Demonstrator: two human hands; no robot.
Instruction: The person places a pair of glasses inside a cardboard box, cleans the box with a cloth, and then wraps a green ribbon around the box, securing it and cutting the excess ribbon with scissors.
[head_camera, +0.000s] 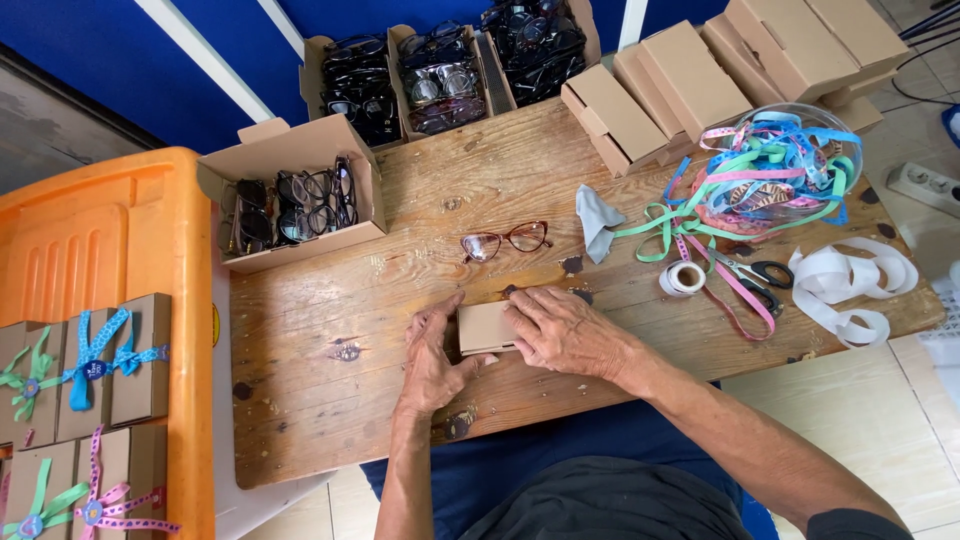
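You are pressing a small flat tan cardboard box (485, 327) against the worn wooden table (330, 300), close to its near edge and about midway along it. Your left hand (432, 355) is lying flat beside the box's left end, fingers together and pointing away from you, thumb tucking against the box's near corner. Your right hand (565, 328) is covering the box's right end, fingers spread narrow and curling over its top; neither hand is lifting it.

Just beyond the box, toward the table's middle, a pair of red-brown framed spectacles (505, 241) is lying open, lenses facing you. To their right a grey cleaning cloth (596, 220) is sitting crumpled. Toward the table's right edge a clear round bowl of coloured ribbons (780, 165) is spilling strands over a small roll of tape (684, 278) and black-handled scissors (755, 275), with loops of white ribbon (850, 285) beside them.

At the far left corner an open cardboard tray of dark-framed glasses (295, 200) is resting; more trays of glasses (440, 70) are lining the far edge, and closed tan boxes (700, 80) are stacking at the far right corner. Left of the table, ribbon-tied boxes (90, 370) are lying on an orange plastic surface (120, 230).
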